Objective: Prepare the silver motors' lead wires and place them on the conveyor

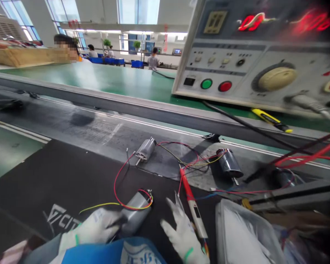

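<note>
Two gloved hands are working above a black mat (pixel 71 176), with one silver motor (pixel 136 214) lying between them. The left hand (pixel 100 225) is touching the motor's near-left side, its fingers bending toward the casing; whether they are clamping it, one cannot tell, since the contact is blurred and partly hidden. The right hand (pixel 178 229) is holding nothing visible, its fingers spreading apart to the right of the motor. Just right of that hand a red-and-white pen-like tool (pixel 192 205) is lying aslant.

Handling (judged): the motor is probably proving heavy for its size, with a stiff, smooth casing that is offering gloves little bite. A hold around mid-barrel is suiting it best, sparing the soft red wire (pixel 115 183), the yellow wire (pixel 99 206) and their likely fragile joints.

Orientation: the long axis is running obliquely, from beside the left hand's fingertips outward and rightward. The dark, wired end is pointing ahead, away from the left hand; the opposite end is facing back toward the wearer. Beyond both hands a second motor (pixel 146 149) is lying, and farther out, ahead of the right hand and rightward, a third motor (pixel 229 163).
</note>
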{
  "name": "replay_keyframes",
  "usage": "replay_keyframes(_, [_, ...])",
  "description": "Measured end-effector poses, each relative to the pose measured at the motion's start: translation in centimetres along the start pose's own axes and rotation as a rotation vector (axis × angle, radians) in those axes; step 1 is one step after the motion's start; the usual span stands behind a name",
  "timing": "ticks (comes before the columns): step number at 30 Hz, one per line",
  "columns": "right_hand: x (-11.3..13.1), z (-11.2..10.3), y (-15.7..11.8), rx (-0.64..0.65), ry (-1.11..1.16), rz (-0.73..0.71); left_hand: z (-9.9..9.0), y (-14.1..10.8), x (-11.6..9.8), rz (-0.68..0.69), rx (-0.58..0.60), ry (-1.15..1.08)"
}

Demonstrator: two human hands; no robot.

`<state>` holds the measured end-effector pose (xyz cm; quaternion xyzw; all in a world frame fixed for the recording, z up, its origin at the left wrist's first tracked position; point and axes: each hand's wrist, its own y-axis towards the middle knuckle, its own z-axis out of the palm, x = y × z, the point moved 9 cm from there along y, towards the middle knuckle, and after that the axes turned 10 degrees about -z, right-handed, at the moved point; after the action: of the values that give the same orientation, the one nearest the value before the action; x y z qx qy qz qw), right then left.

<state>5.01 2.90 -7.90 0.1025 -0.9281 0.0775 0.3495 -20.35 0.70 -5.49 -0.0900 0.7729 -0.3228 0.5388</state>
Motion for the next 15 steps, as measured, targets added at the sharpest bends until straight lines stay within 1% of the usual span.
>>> replay_keyframes(2, [2.5, 1.0, 1.9, 0.013, 0.073, -0.112, 0.8, 1.2, -4.1, 0.219, -0.082, 0.301])
replay_keyframes(3, [3.3, 1.6, 2.7, 0.021, 0.112, -0.146, 1.4, 1.9, -5.4, 0.290, -0.137, 0.462])
replay_keyframes(4, [3.9, 2.1, 3.6, 0.031, 0.148, -0.171, 2.0, 2.8, -6.3, 0.332, -0.186, 0.596])
replay_keyframes(5, [4.3, 2.5, 4.3, 0.044, 0.176, -0.189, 2.6, 3.7, -6.7, 0.342, -0.216, 0.684])
replay_keyframes(8, [4.6, 3.5, 5.8, 0.078, 0.207, -0.219, 3.9, 5.6, -6.5, 0.370, -0.218, 0.806])
replay_keyframes(11, [4.4, 3.3, 6.2, 0.015, 0.184, -0.215, 4.0, 5.8, -6.2, 0.423, -0.285, 0.874])
replay_keyframes(13, [4.5, 3.1, 6.1, -0.039, 0.174, -0.211, 3.7, 5.5, -6.2, 0.437, -0.352, 0.901])
replay_keyframes(15, [4.6, 3.0, 6.1, -0.068, 0.192, -0.201, 3.4, 5.4, -6.4, 0.434, -0.391, 0.898])
